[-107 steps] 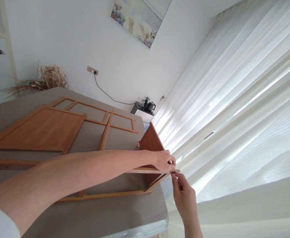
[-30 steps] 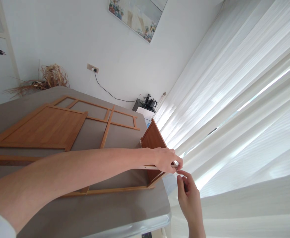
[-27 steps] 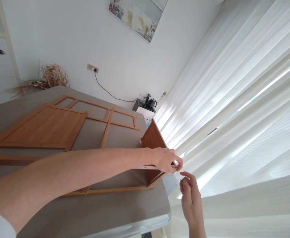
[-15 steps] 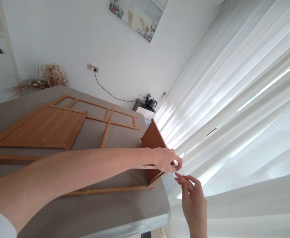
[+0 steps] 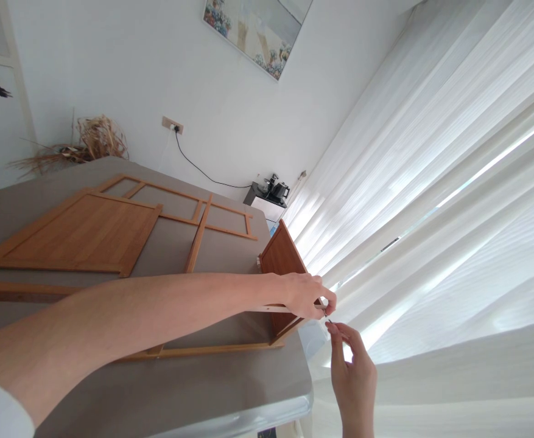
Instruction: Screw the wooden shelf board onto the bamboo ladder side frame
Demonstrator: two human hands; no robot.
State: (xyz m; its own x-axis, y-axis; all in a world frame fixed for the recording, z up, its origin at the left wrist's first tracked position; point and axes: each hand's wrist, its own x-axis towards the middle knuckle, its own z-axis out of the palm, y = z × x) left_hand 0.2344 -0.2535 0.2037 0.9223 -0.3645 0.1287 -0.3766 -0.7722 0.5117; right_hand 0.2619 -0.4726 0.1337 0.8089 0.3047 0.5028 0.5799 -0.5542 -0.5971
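Observation:
My left hand [image 5: 310, 295] reaches across from the left, its fingers curled round the outer edge of an upright brown wooden panel [image 5: 282, 249]. A pale wooden rail [image 5: 267, 308] meets the panel beneath that hand. Below it, my right hand [image 5: 353, 365] pinches a small, thin metal screw [image 5: 329, 320] between thumb and fingertips. The screw's tip points up at the panel's edge, close to my left fingertips. Whether it has entered a hole is too small to tell. The panel stands on a grey covered surface [image 5: 248, 383].
A flat wooden panel [image 5: 79, 234], a slatted wooden frame [image 5: 170, 191] and a long wooden bar [image 5: 198, 234] lie on the grey surface. White curtains [image 5: 453, 201] hang close on the right. A small cabinet [image 5: 267, 207] with a kettle [image 5: 279, 191] stands by the wall.
My right hand has moved slightly up and left, bringing the screw to the panel's edge by my left fingertips. My left hand stays in place.

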